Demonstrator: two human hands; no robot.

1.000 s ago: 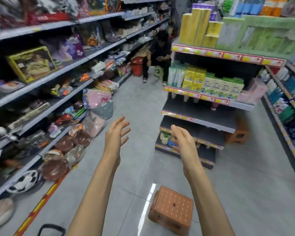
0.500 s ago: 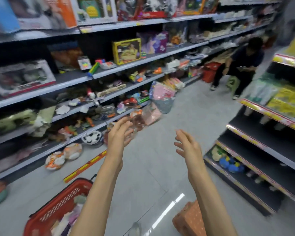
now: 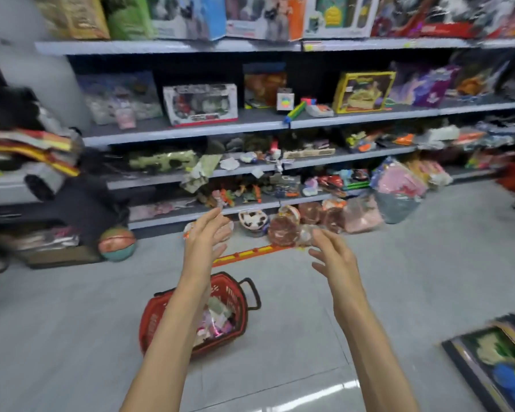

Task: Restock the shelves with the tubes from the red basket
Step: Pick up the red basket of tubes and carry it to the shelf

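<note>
A red basket (image 3: 238, 295) with black handles stands on the grey floor in front of me, partly behind my left forearm. Pale and pink packets (image 3: 217, 319) lie inside it; single tubes are too blurred to make out. My left hand (image 3: 204, 236) is raised above the basket, fingers straight and empty. My right hand (image 3: 335, 257) hovers to the right at about the same height, fingers relaxed and spread, holding nothing.
A long toy shelf unit (image 3: 191, 130) fills the far side of the aisle, with balls (image 3: 117, 243) and bagged goods (image 3: 399, 188) on the floor at its foot. A low shelf corner (image 3: 494, 364) juts in at the lower right. A person's shoe shows at the right edge.
My view has swung left from the right-hand shelves to the toy shelves. The red basket has come fully into view below my hands. Both hands stay raised and empty.
</note>
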